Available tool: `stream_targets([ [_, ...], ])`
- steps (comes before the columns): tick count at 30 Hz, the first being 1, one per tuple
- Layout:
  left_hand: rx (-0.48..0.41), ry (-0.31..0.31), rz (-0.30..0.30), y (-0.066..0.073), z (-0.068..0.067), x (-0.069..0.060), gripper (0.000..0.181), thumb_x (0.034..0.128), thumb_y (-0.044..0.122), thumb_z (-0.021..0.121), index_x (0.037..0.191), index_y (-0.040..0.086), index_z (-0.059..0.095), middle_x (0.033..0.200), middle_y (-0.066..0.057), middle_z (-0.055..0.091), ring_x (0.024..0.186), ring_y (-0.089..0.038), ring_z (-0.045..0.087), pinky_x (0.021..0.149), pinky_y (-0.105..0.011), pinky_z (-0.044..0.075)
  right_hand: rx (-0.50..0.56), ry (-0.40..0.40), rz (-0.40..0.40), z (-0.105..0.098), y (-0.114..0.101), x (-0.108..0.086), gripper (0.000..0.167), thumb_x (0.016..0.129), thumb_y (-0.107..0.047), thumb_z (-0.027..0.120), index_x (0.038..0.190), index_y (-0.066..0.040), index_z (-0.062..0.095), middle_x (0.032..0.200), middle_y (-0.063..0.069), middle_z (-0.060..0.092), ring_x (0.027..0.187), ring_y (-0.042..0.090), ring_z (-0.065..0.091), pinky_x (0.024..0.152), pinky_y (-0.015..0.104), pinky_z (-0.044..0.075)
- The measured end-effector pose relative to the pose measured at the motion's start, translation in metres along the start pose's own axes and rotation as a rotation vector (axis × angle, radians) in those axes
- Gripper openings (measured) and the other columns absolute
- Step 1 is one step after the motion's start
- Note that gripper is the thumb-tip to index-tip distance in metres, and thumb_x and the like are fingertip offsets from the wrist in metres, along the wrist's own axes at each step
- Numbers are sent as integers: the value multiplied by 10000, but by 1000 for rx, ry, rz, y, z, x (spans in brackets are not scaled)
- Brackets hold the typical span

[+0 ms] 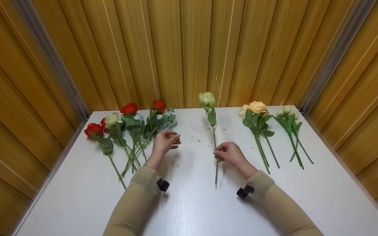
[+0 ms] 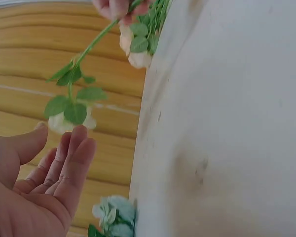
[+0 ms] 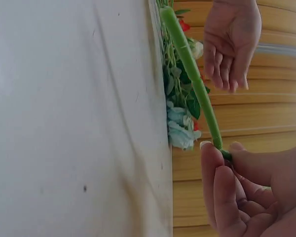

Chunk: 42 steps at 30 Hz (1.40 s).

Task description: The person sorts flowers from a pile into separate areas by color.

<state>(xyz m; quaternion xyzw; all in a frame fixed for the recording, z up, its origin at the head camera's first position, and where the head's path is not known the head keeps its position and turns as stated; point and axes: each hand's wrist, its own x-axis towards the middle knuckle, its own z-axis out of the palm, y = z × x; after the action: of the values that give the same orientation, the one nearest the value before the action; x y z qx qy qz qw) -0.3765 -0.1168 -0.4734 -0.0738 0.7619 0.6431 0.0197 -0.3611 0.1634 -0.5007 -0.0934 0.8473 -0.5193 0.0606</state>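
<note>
White table point(image 1: 195, 209): right hand point(image 1: 230, 154) pinches a probably light cream rose point(image 1: 212, 117), sensibly mid-stem; left of it, left hand point(image 1: 165, 143) relaxed, empty.

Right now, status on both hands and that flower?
Right hand pinching the pale flower by its stem, raised off the tabletop. Left hand empty, fingers relaxed. Nothing visibly blocking between hands.

The right hand point(image 1: 231, 154) pinches the stem point(image 1: 216, 172) between thumb and fingertips, other fingers curled. Left of the stem, apart from it, the left hand point(image 1: 166, 142) has gently bent fingers, thumb spread. The forearms point(image 1: 130, 203) flank the stem.
</note>
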Motion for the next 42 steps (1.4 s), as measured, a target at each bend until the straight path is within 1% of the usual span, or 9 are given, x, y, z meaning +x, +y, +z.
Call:
stream_targets([
  [9,164,284,12,-23,-92,10,289,1044,267,621,1206,28,630,1114,-164,661,1044,-334,648,863,-424,548,-47,53,120,-28,23,10,98,964,-32,684,962,66,691,820,94,705,614,103,639,624,291,588],
  [12,267,368,21,-30,-114,11,281,1056,227,588,1225,1,585,1154,-217,619,1035,-368,607,848,-463,498,-120,69,157,-34,27,12,98,961,-60,691,921,29,698,769,62,686,609,109,625,592,260,550],
  [16,317,407,-31,-35,-133,14,384,1062,172,554,1346,-68,455,1354,-328,483,1246,-460,511,1003,-562,465,-259,97,161,-38,29,15,126,942,-84,701,852,5,704,682,26,647,578,103,586,546,227,476],
  [22,312,378,-165,-39,-147,18,770,1057,173,538,1567,-139,53,1594,-418,170,1499,-535,238,1223,-608,297,-334,91,162,-39,30,19,123,902,-93,725,827,3,715,657,12,636,557,96,558,531,223,459],
  [26,283,311,-193,-45,-150,17,786,1049,134,531,1564,-157,13,1611,-410,169,1526,-512,209,1258,-563,263,-346,74,178,-38,32,20,144,887,-99,737,777,-16,698,612,9,635,535,103,569,527,229,471],
  [30,294,275,-186,-52,-152,16,652,1041,99,533,1530,-177,201,1564,-390,315,1490,-491,318,1229,-533,339,-379,58,186,-38,32,20,188,891,-116,731,733,-39,666,579,-4,592,541,121,547,531,240,457],
  [33,356,301,-183,-57,-153,17,537,1017,97,569,1434,-193,395,1469,-384,458,1407,-494,441,1171,-545,410,-382,46,195,-37,31,20,190,901,-134,725,751,-42,654,588,-5,569,567,137,534,542,249,447],
  [37,371,333,-188,-59,-155,18,489,993,110,594,1359,-195,484,1398,-378,526,1337,-477,515,1131,-534,447,-360,37,213,-37,30,20,173,915,-152,714,820,-25,644,626,12,577,599,150,544,557,253,452],
  [42,255,324,-241,-57,-157,20,367,1014,144,605,1239,-146,586,1063,-234,676,939,-288,678,828,-395,569,-365,31,241,-37,28,19,179,932,-172,698,855,-26,629,661,23,590,608,145,550,557,249,454],
])
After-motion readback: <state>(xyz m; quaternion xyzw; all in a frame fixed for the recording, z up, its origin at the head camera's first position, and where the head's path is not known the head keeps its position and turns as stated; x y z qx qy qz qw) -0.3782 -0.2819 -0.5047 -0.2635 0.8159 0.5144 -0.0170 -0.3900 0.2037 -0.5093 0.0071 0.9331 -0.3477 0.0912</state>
